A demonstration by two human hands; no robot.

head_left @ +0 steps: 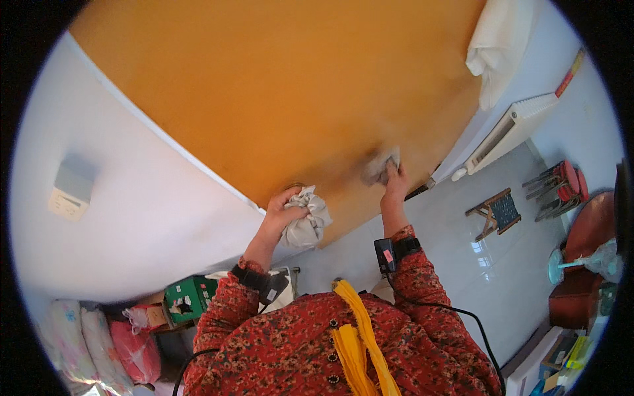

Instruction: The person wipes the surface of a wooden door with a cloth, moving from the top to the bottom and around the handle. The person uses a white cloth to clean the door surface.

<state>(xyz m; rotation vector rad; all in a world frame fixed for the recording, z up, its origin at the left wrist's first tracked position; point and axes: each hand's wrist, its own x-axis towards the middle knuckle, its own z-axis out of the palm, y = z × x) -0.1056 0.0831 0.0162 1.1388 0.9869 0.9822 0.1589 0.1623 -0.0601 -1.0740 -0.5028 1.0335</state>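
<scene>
My left hand grips a crumpled white cloth beside the left edge of a large orange-brown door-like panel. Just behind those fingers, a small round brassy fitting shows in part. My right hand holds a greyish cloth against the lower right of the panel, its outline slightly blurred. A dark shadow or smudge lies on the panel between the two hands.
At the upper right hangs a white cloth near a white radiator. A folding stool, stacked red-topped stools and a teal fan stand on the right. A green box and wrapped bundles lie lower left.
</scene>
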